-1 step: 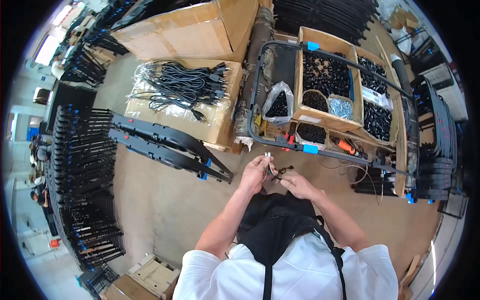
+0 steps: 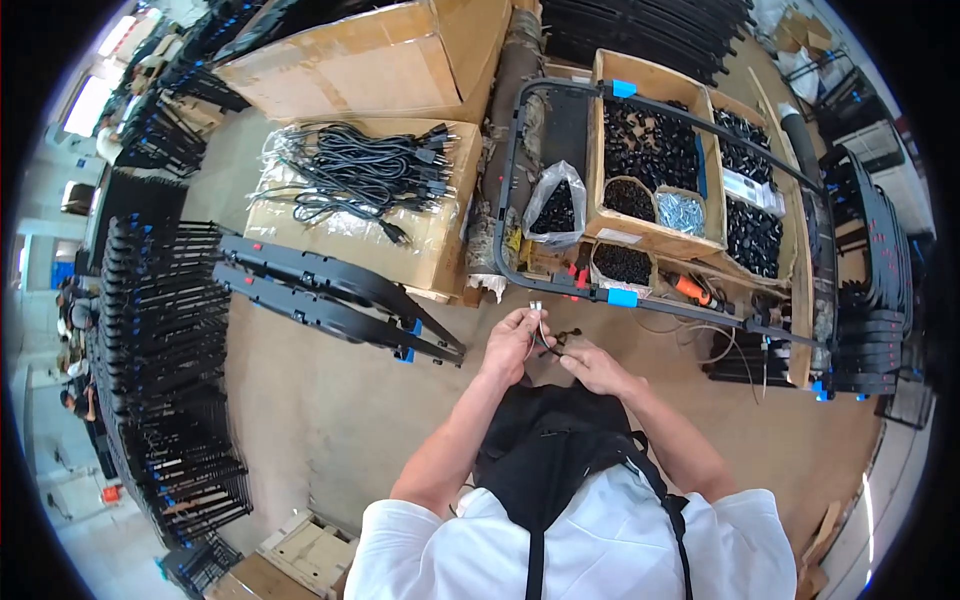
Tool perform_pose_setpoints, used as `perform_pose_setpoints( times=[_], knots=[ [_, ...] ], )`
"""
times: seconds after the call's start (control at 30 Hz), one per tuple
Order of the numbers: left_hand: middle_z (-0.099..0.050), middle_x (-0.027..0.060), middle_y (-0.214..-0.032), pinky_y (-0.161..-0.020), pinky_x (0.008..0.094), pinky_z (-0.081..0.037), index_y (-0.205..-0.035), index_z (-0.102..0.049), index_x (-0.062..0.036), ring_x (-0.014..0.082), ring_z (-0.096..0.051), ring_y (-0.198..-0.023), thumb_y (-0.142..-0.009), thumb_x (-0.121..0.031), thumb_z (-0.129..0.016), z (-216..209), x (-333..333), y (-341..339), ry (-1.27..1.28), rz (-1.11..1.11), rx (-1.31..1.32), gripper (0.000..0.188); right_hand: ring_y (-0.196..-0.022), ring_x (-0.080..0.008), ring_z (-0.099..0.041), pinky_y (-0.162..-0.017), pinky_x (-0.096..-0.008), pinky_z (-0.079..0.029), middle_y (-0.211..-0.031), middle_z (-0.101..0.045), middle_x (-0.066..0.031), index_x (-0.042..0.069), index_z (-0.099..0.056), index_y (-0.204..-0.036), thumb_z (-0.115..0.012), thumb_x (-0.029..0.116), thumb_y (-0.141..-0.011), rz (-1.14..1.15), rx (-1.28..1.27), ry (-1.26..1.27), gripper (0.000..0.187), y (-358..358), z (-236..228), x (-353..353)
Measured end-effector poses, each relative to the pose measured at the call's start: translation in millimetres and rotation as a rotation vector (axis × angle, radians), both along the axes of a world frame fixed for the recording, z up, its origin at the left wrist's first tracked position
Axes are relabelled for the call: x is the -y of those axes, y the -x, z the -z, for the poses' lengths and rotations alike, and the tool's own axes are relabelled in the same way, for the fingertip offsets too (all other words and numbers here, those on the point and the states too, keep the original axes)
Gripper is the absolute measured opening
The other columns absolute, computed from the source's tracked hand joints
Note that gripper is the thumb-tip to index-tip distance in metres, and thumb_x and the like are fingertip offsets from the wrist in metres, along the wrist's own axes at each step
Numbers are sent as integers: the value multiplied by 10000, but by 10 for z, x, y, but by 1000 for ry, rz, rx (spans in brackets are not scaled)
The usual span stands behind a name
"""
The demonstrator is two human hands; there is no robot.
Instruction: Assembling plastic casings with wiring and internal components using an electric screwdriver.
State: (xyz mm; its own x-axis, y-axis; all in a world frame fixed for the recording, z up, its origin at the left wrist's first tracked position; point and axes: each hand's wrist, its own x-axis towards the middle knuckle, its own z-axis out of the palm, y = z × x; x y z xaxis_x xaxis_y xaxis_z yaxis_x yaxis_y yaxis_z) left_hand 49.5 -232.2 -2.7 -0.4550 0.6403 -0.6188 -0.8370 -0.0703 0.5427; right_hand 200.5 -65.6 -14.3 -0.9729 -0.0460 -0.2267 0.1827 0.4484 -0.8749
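Note:
In front of my apron, both hands hold a thin cable (image 2: 546,345) between them. My left hand (image 2: 510,345) pinches its light-coloured wires, and small white connector ends (image 2: 536,306) stick up above the fingertips. The fingers of my right hand (image 2: 598,370) are closed on the dark part of the same cable, to the right of my left hand. A dark, bent piece shows just beyond the right fingertips; whether it belongs to the cable I cannot tell.
A black tubular frame (image 2: 520,150) lies across wooden bins (image 2: 650,232) of small black parts and silver screws. Left of it, black power cords (image 2: 370,170) are heaped on a cardboard box (image 2: 400,262). Folded black frames (image 2: 320,275) jut in from the left. An orange-handled tool (image 2: 692,290) lies right.

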Motion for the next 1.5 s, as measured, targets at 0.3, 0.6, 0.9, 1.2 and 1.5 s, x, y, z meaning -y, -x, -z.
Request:
perform_pose_setpoints(
  times=[0.3, 0.6, 0.9, 1.2, 1.5],
  knots=[
    [-716, 42, -897, -696, 298, -585, -1101, -679, -52, 135, -695, -742, -1067, -255, -671, 212, -151, 379, 139, 171, -94, 206, -1115, -348, -596, -1018, -461, -478, -1089, -657, -171, 104, -733, -1262, -502, 289, -1094, 224, 131, -20, 340, 64, 453, 216],
    [-699, 27, -868, -730, 301, -545, -1086, -689, -54, 129, -666, -756, -1062, -230, -671, 198, -129, 592, 122, 349, -136, 179, -1108, -376, -627, -996, -460, -493, -1094, -675, -194, 31, -741, -1169, -506, 295, -1085, 238, 162, 54, 363, 229, 262, 312],
    [-691, 37, -889, -781, 299, -557, -1074, -644, -44, 151, -678, -834, -1084, -243, -638, 140, -188, 406, 114, 152, -43, 199, -1107, -357, -654, -987, -432, -511, -1127, -679, -182, 34, -726, -1187, -517, 273, -1086, 326, 221, 132, 334, 190, 214, 238],
    [-755, 84, -1055, -883, 305, -552, -1177, -683, 1, 139, -681, -946, -1106, -261, -597, 157, -226, 298, 205, 157, -285, 284, -1098, -326, -669, -962, -423, -518, -1152, -682, -169, 27, -707, -1215, -503, 275, -1088, 401, 393, 260, 346, 373, 191, 219],
    [-676, 111, -1205, -1037, 347, -485, -1308, -579, 25, 188, -623, -1132, -1120, -240, -551, 411, 228, 65, 305, 224, -521, 326, -962, -225, -705, -879, -386, -543, -1024, -741, -110, 20, -706, -1198, -491, 309, -1113, 398, 373, 313, 370, 503, 309, 235]
  ],
)
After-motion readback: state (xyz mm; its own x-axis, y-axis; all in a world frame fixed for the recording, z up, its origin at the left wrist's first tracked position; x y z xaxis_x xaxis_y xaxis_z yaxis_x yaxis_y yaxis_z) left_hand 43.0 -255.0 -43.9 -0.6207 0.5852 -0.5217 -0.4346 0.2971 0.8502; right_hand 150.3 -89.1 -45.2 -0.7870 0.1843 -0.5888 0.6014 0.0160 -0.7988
